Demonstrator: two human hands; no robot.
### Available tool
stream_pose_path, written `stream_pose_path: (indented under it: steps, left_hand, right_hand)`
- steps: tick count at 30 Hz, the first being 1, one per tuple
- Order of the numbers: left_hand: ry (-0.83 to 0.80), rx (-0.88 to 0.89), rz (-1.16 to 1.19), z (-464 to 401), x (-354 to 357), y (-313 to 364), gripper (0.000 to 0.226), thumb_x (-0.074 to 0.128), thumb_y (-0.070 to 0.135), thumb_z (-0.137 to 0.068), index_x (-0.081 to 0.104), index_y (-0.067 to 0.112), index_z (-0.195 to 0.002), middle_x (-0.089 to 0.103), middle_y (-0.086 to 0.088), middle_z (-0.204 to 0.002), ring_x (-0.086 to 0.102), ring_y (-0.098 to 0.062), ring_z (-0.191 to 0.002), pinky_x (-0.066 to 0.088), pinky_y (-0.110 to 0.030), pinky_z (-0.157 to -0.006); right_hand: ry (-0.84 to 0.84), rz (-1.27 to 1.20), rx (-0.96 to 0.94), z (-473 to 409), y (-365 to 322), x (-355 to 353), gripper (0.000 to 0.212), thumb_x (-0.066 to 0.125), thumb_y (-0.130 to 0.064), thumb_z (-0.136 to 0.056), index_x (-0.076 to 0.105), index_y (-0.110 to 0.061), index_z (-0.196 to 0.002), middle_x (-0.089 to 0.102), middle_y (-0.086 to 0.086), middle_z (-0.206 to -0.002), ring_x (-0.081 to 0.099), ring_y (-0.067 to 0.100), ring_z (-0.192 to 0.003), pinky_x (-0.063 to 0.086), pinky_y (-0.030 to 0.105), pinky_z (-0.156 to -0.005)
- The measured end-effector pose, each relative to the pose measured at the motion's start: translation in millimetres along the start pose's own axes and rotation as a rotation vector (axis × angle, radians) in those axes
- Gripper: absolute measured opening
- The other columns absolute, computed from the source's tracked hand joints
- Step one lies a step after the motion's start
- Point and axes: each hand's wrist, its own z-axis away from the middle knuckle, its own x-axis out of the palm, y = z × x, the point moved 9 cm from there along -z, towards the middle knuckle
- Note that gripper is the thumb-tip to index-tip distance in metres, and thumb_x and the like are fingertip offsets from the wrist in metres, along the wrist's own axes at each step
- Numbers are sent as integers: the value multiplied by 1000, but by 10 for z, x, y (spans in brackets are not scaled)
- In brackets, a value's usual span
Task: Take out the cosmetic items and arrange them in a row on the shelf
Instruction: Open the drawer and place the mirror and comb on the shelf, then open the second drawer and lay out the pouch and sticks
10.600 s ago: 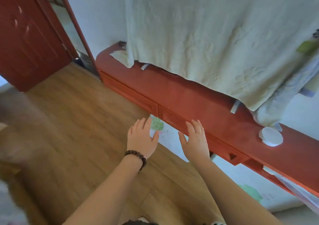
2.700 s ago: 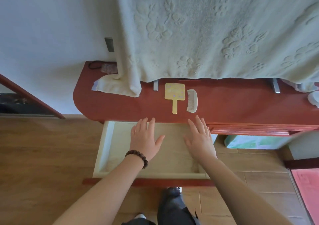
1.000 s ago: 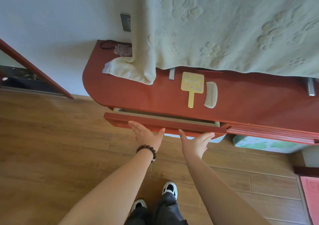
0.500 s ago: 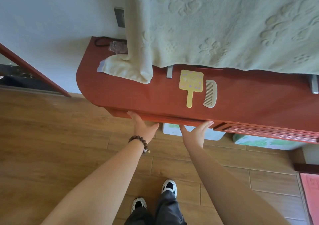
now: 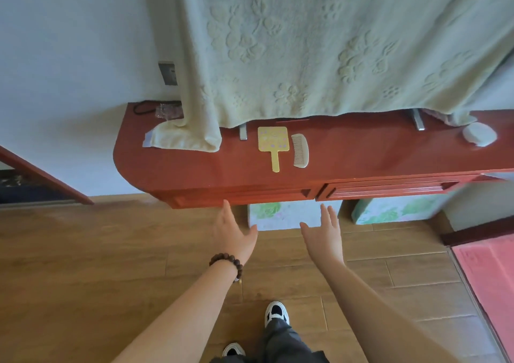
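Observation:
A yellow hand mirror [image 5: 272, 141] lies face down on the red shelf [image 5: 180, 168], handle toward me. A pale comb [image 5: 300, 150] lies right beside it on its right. The drawer [image 5: 242, 195] under the shelf is pushed in flush. My left hand [image 5: 232, 233], with a bead bracelet on the wrist, hovers just below the drawer front, fingers straight, holding nothing. My right hand [image 5: 324, 233] is also spread flat and empty, a little below the shelf edge.
A large pale towel [image 5: 319, 51] hangs over the wall and drapes onto the shelf's left end. A white round lid [image 5: 479, 134] sits at the shelf's far right. A second drawer [image 5: 386, 188] is to the right. Patterned boxes [image 5: 281, 215] stand underneath; a pink mat [image 5: 489, 276] lies at right.
The drawer went from open to fully closed under both hands. Both hands have since drawn back from its front and spread flat. The mirror and comb have not moved.

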Motion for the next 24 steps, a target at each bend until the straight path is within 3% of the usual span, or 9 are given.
stream_pose_path:
  steps: [5, 10, 16, 24]
  left_hand:
    - [-76, 255, -181, 498, 357, 409, 86, 55, 52, -85, 10, 19, -150, 27, -1, -154, 21, -20, -143, 28, -42, -112]
    - [-108, 356, -280, 778, 598, 746, 83, 48, 55, -87, 5, 23, -150, 18, -1, -157, 9, -25, -146, 21, -51, -115]
    - [-87, 341, -289, 895, 902, 1183, 80, 45, 53, -90, 2, 24, -150, 12, -1, -159, 2, -24, -147, 13, -53, -117]
    - [-39, 230, -310, 896, 1775, 2135, 79, 44, 55, -90, 2, 25, -150, 12, -2, -159, 3, -25, -147, 15, -52, -116]
  right_hand:
    - [64, 17, 2, 426, 329, -323, 60, 55, -25, -92, 29, -20, -145, 19, -1, -157, 12, 17, -145, 25, 37, -114]
    - [94, 52, 9, 592, 645, -604, 59, 54, -22, -92, 30, -17, -145, 20, 2, -156, 10, 19, -145, 22, 37, -116]
    - [88, 27, 0, 254, 902, -974, 59, 51, -28, -93, 26, -23, -146, 12, -1, -158, 7, 18, -146, 25, 43, -115]
    - [21, 42, -102, -801, 1402, -1858, 58, 51, -34, -93, 30, -20, -145, 13, 3, -157, 13, 22, -145, 29, 47, -113]
